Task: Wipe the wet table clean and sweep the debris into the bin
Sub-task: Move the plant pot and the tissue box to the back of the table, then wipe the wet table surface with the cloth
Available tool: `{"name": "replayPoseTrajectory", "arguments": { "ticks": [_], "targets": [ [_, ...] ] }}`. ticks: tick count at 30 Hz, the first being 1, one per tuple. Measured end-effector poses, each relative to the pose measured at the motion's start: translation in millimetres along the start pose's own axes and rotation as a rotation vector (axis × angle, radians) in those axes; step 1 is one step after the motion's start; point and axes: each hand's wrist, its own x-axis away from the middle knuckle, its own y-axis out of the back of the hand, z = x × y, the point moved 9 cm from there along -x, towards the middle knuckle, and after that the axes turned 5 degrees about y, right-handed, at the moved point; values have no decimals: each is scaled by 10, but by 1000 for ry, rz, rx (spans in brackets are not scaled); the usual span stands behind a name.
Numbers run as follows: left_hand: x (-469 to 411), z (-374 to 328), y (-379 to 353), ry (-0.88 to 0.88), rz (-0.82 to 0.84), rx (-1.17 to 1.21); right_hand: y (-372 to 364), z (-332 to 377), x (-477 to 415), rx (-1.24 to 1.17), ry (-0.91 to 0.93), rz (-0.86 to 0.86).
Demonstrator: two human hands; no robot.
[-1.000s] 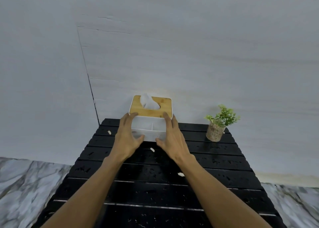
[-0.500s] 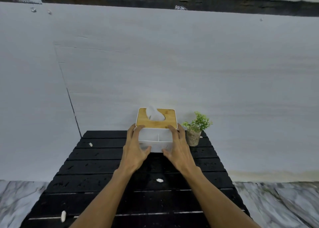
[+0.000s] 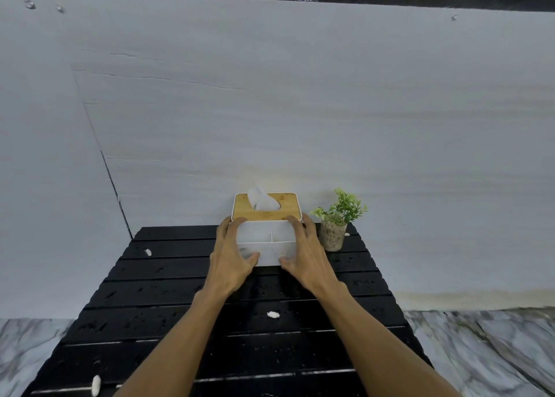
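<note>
The near edge of the black slatted table (image 3: 168, 279) is cut off by the frame, and the water droplets on it are too small to be counted. One tissue box (image 3: 265, 240) with a bamboo lid, one small potted plant (image 3: 335, 225) just beside it, and what appear to be four white debris scraps (image 3: 273, 314) are noted. The box, at the table's far edge, is clasped by the left hand (image 3: 231, 258) and right hand (image 3: 306, 258), fingers spread along its sides and thumbs pressed to its front.
</note>
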Motion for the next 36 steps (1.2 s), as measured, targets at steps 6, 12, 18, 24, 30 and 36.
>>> {"name": "replayPoseTrajectory", "arguments": {
  "ticks": [6, 12, 18, 24, 30, 36],
  "targets": [
    [-14, 6, -34, 15, 23, -10, -36, -23, -23, 24, -40, 10],
    [-35, 31, -48, 55, 44, -26, -77, -29, -14, 67, -88, 29],
    [116, 21, 34, 82, 54, -44, -90, 41, 155, 116, -100, 60],
    [701, -133, 205, 5, 43, -178, 117, 313, 629, 143, -76, 88],
    [1483, -327, 363, -18, 133, -285, 489, 620, 1361, 195, -29, 104],
    [2226, -402, 418, 12, 212, -353, 798, 526, 2229, 291, -111, 106]
  ]
}}
